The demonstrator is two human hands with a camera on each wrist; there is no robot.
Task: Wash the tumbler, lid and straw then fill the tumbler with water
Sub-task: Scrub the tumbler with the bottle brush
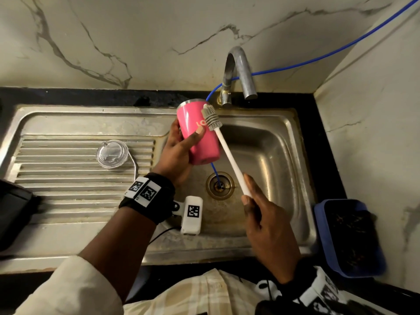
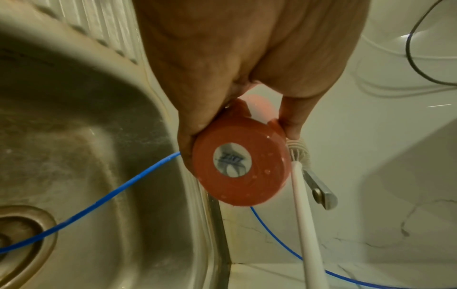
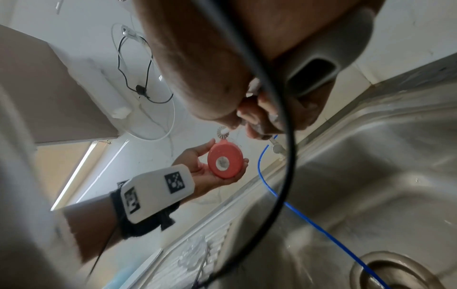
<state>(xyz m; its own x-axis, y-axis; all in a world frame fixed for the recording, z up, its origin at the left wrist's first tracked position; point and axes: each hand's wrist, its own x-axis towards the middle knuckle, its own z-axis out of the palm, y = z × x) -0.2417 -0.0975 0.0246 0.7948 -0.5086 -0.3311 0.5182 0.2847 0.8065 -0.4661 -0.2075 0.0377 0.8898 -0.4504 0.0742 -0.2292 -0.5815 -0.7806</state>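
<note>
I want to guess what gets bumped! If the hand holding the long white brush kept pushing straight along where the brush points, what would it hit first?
Probably the pink tumbler: the brush in the right hand already lies against its side near the rim. Past that stands the tap, though depth is hard to judge.

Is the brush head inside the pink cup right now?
No, the bottle brush lies against the outside wall of the pink tumbler, which the left hand grips, while the right hand holds its handle.
</note>
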